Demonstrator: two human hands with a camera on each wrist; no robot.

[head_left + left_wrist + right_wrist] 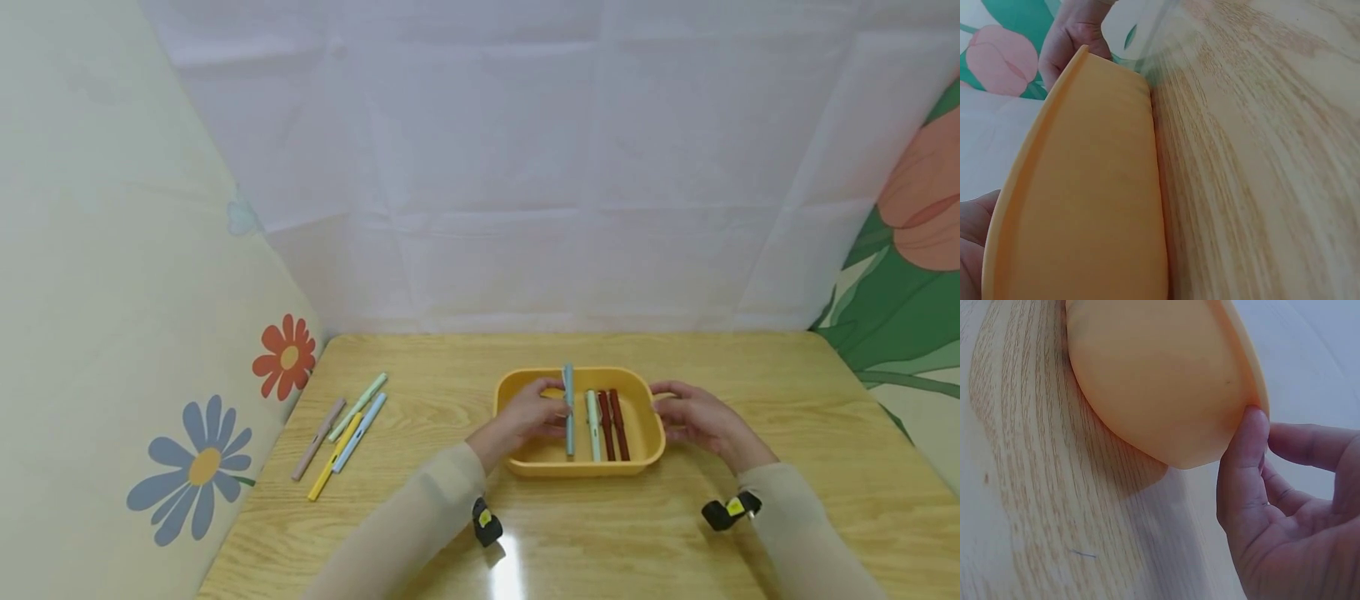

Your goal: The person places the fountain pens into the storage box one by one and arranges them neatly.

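Note:
My left hand (531,412) pinches a blue-grey pen (569,412) between thumb and fingers, over the left half of a yellow tray (577,469). The pen stands lengthwise, its top past the far rim. Right of it in the tray lie a pale green pen (593,427) and two dark red pens (612,425), side by side. My right hand (701,423) holds the tray's right rim, thumb (1249,444) against the outer wall. In the left wrist view the tray wall (1085,187) hides the pens and most of the left hand.
On the left of the wooden table (435,400) lie several loose pens: mauve (318,439), pale green (358,407), yellow (334,457) and light blue (360,432). A white cloth (480,183) hangs behind the table, with flower-printed sheets at both sides.

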